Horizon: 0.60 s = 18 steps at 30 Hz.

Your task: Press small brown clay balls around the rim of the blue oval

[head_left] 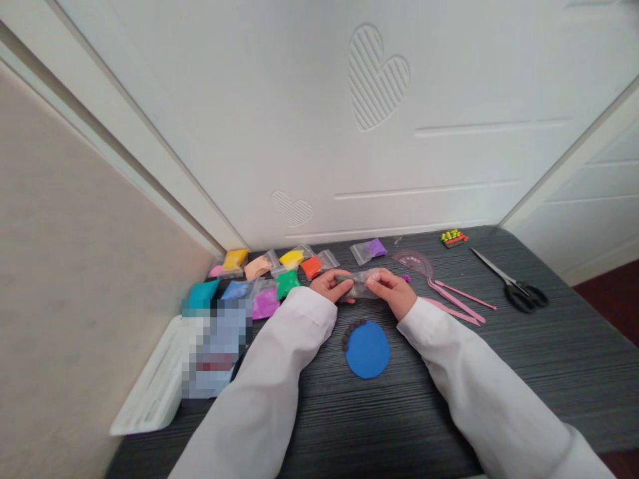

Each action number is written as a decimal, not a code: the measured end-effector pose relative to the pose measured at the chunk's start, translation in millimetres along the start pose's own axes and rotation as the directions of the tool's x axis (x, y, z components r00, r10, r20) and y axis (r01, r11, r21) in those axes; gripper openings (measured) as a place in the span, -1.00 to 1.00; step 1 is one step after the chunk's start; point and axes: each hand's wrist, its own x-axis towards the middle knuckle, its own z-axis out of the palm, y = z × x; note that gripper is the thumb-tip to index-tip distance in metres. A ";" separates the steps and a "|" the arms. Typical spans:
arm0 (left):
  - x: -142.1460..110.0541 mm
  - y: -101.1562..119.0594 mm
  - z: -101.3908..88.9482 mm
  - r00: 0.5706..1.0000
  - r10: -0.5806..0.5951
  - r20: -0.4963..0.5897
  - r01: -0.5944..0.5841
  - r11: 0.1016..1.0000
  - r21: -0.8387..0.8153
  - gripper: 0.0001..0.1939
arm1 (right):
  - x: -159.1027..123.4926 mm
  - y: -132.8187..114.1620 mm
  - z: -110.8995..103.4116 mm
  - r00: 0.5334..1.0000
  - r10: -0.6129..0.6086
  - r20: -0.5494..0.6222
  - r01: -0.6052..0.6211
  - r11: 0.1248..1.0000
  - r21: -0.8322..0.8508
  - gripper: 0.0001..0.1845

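Between my two hands is a small clear plastic bag (359, 285), lifted over the dark table. My left hand (333, 286) pinches its left end, where something greyish shows dimly through the plastic. The right end is pinched by the fingers of my right hand (392, 290). Just below, nearer to me, lies a flat blue clay disc (368, 350). Several small dark grey clay balls (353, 331) line its upper left edge. A tiny purple piece (406, 278) lies beside my right hand.
Bags of coloured clay, such as green (287, 284) and purple (375, 248), lie along the back and left. Pink tools (456, 301), a protractor (415, 262), black scissors (519, 289) and a small yellow-and-red clay piece (453, 238) are to the right. A white tray (154, 386) stands at left.
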 end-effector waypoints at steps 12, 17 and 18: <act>2.1 -6.8 -7.4 0.992 0.036 0.118 -0.035 0.999 -0.013 -0.28 | 2.5 15.7 -6.4 0.993 0.115 -0.011 -0.114 0.992 0.063 -0.73; 3.0 -11.7 -8.6 0.991 0.006 0.133 -0.012 0.999 0.043 -0.35 | 3.3 18.0 -7.3 0.979 0.186 0.083 -0.197 0.969 0.147 -0.73; 3.3 -11.8 -8.9 0.991 0.003 0.133 -0.010 0.999 0.048 -0.37 | 3.2 15.5 -7.5 0.976 0.196 0.098 -0.209 0.966 0.153 -0.74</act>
